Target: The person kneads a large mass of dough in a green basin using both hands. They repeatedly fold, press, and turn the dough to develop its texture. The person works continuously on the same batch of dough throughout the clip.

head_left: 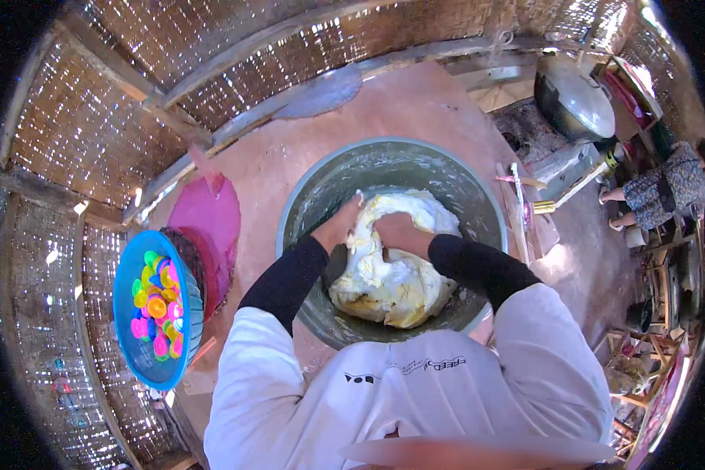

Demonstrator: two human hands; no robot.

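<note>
Kneading seems in hand: the dough (395,286) lies in the tub (321,186), the left hand (339,222) curled against it left of the tub's centre, the right hand (404,235) pressed in at centre; fingertips hidden, closure I can't tell; next probably needs folding inward

The writing that can be read stands on the chest of the person's white shirt (415,407). It is a dark print (444,364) in capital letters, and it bends with the cloth. On the right side there is one longer word, on the left side a short group of thicker letters (360,377). The small lines between them are too tiny to read.
</note>
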